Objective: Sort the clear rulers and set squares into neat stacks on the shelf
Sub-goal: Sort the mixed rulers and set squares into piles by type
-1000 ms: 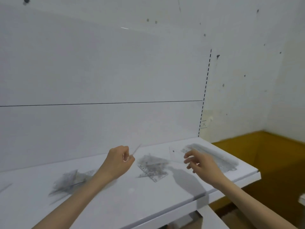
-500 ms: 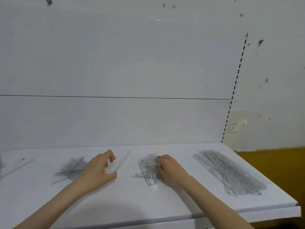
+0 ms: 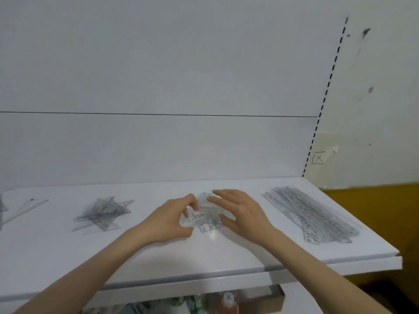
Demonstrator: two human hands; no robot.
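Here, nearest you at six o'clock, below the shelf's front lip, some bottles (image 3: 227,301) show; their labels are too blurred to read. Your two forearms reach up from the bottom corners onto the white shelf (image 3: 226,252).

At the centre your left hand (image 3: 169,219) is curled, thumb and fingertips pinched on the left edge of a clear set square (image 3: 192,219) at the middle pile (image 3: 209,215); whether it is lifted or lying flat cannot be told. Printed scale marks and small digits run along the pile's near edges, but they are too small to read with certainty. Your right hand (image 3: 240,213) is spread wide, fingers (image 3: 221,193) reaching over the pile's far side and thumb at its near right corner, resting on the clear plastic rather than closed around it.

At nine o'clock from your hands, well apart, lies a loose fan of clear set squares (image 3: 102,214), overlapping at odd angles. Further toward nine o'clock, at the frame edge, a single clear ruler (image 3: 25,209) lies slantwise. At three o'clock, a stack of long clear rulers (image 3: 310,215) runs diagonally toward the shelf's right corner, fairly aligned, with graduations visible but not legible.

Behind the shelf rises a pale back panel (image 3: 158,64) crossed by a thin dark seam. At two o'clock a column of dark slots (image 3: 326,91) edges the panel, and beside it on the wall a small hand-drawn box holds an "X" (image 3: 318,158)
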